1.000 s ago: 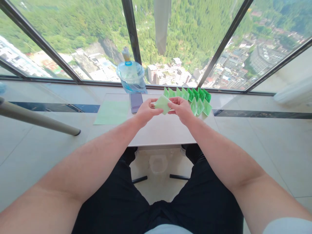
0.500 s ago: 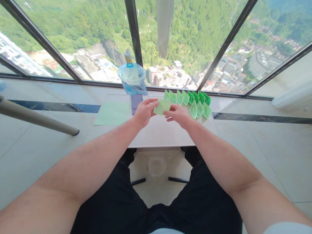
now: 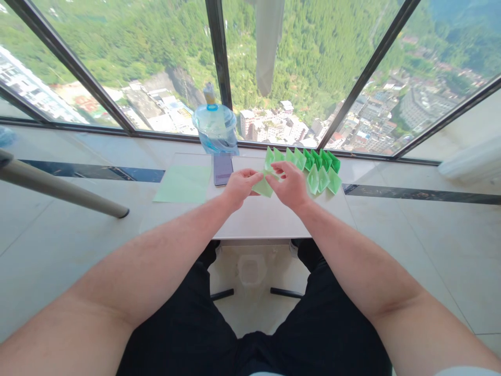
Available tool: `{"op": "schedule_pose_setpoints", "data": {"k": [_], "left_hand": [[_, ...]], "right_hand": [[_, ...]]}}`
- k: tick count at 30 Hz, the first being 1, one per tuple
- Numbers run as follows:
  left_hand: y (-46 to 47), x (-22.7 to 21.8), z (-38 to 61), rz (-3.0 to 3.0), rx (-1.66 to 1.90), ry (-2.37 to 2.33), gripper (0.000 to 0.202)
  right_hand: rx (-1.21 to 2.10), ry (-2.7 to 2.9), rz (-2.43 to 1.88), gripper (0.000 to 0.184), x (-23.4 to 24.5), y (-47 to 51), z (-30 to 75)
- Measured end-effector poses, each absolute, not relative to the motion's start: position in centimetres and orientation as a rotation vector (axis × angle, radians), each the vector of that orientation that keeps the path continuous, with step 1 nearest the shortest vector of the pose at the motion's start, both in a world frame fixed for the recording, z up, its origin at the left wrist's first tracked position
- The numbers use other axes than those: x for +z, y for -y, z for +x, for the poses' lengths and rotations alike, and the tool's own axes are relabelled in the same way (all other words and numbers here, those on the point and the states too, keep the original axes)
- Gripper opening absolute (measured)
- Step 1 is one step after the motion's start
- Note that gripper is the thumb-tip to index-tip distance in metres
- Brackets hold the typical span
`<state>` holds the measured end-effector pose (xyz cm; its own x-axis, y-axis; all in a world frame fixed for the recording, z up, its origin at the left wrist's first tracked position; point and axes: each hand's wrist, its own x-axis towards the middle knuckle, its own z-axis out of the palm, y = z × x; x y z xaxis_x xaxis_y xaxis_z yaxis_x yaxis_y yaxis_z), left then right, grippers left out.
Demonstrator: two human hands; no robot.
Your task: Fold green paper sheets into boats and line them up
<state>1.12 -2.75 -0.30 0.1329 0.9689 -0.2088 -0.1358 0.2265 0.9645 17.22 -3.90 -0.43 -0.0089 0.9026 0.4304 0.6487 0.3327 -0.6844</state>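
A small folded piece of light green paper is held above the table, tilted so that a corner points down. My left hand pinches its left side between thumb and fingers. My right hand is at its upper right, thumb against the paper and fingers curled; part of the paper is hidden behind it. Just beyond my right hand stand rows of folded green paper boats, darker green ones among paler ones.
A white table stands before my knees. On its left lie a pale green paper sheet and a phone. A blue-tinted plastic water container stands by the window behind. A grey pole slants in from the left.
The folded paper has turned from lying level to a tilted, corner-down position. My right hand has shifted up along its edge, while my left hand keeps its pinch.
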Motion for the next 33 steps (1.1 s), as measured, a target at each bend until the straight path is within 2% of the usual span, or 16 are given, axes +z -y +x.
{"op": "schedule_pose_setpoints", "data": {"k": [5, 14, 21, 33], "left_hand": [[2.86, -0.32, 1.33, 1.019, 1.009, -1.12, 0.034], [2.96, -0.39, 1.4, 1.042, 1.002, -1.12, 0.037], [2.86, -0.53, 1.48, 1.082, 0.998, -1.16, 0.029], [2.78, -1.1, 1.27, 1.255, 0.997, -1.186, 0.034]], "right_hand": [[0.275, 1.833, -1.429, 0.015, -0.3, 4.19, 16.89], [0.22, 1.82, -1.386, 0.014, -0.73, 3.97, 16.98], [0.265, 1.782, -1.345, 0.014, -1.07, 3.83, 17.02], [0.234, 1.82, -1.428, 0.013, -0.84, 4.12, 16.74]]}}
